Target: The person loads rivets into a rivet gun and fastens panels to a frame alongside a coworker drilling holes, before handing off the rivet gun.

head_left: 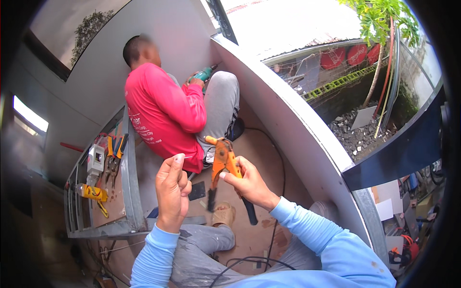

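The left hand [173, 192] pinches a thin pin [188, 157]; the right hand [253, 181], half-curled, grips an orange hand tool [222, 157], best steadied in line.

Smooth grey wall [187, 29] at upper centre, dark-framed window [62, 29] upper left, low grey partition [288, 129] right of centre, flat brown floor [261, 168] mid-frame, brightly daylit pale roof [297, 24] upper right

A building or fitting-out site was suggested by bare grey panelling [103, 77] at ten o'clock, pliers [120, 146] laid inside a metal frame [136, 206] at nine, and a green drill [203, 74] held near eleven
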Available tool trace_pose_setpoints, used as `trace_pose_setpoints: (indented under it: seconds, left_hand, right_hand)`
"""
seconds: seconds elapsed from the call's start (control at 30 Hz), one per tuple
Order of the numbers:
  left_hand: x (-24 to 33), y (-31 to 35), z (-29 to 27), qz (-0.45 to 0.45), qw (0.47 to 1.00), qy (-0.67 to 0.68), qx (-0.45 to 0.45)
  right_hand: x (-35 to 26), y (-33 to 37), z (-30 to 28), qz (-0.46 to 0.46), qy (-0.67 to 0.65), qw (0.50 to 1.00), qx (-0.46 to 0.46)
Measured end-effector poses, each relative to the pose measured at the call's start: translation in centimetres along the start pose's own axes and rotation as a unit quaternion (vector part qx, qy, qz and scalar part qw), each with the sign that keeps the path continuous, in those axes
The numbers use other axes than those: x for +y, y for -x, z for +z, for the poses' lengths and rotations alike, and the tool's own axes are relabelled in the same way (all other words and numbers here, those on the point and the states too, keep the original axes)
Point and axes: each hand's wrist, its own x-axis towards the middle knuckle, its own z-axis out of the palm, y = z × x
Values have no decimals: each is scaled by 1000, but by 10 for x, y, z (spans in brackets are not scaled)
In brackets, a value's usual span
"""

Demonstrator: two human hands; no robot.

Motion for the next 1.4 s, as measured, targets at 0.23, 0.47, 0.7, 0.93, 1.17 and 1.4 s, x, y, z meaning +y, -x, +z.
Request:
trace_pose_setpoints:
  seconds: [0.23, 0.47, 0.7, 0.93, 1.17, 1.4]
  left_hand:
    - [9, 1, 1, 64, 997, -39, 5]
    - [19, 3, 13, 104, 988, -109, 24]
    - [20, 6, 15, 107, 991, -71, -29]
    - [21, 8, 16, 98, 993, -44, -45]
    - [23, 10, 16, 105, 991, -67, -52]
    - [25, 12, 15, 138, 981, -123, -52]
  right_hand:
    - [-6, -10, -19, -39, 0, 999, 27]
    - [-2, -12, -29, 65, -247, 934, -251]
    - [3, -2, -18, 128, -292, 898, -303]
    - [-3, -1, -19, 122, -268, 908, -296]
    - [0, -2, -24, 116, -248, 910, -311]
    - [-2, -3, -22, 100, -227, 919, -307]
